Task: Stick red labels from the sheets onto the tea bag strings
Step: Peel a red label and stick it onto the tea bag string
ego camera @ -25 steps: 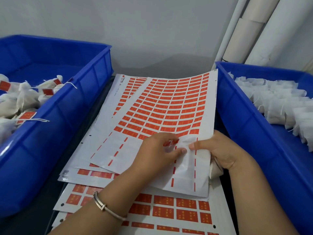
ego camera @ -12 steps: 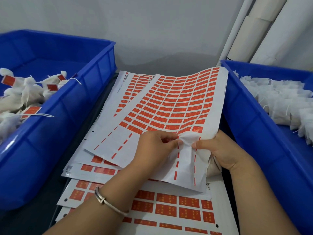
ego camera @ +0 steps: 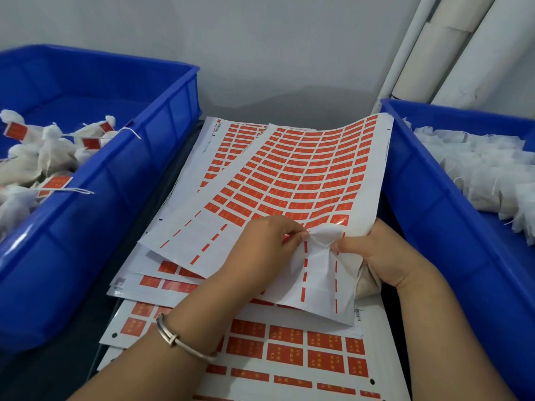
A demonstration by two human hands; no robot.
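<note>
The top label sheet point(ego camera: 289, 175) lies curved on a stack, rows of red labels on its far part and its near part stripped to white backing. My left hand point(ego camera: 260, 250) pinches a red label point(ego camera: 287, 238) at the edge of the remaining rows, where the backing is crumpled. My right hand point(ego camera: 388, 256) grips the sheet's right edge, thumb on top beside the left fingertips. A tea bag point(ego camera: 368, 282) shows under that hand, partly hidden by the sheet. Its string is hidden.
A blue bin point(ego camera: 121, 180) on the left holds labelled tea bags point(ego camera: 49, 157). A blue bin point(ego camera: 428, 198) on the right holds unlabelled tea bags point(ego camera: 486, 175). More label sheets point(ego camera: 304, 351) lie beneath. White rolls point(ego camera: 451, 47) lean at the back right.
Both hands stay at the same spot on the sheet; the backing between the fingertips has bunched up more. The view has shifted slightly.
</note>
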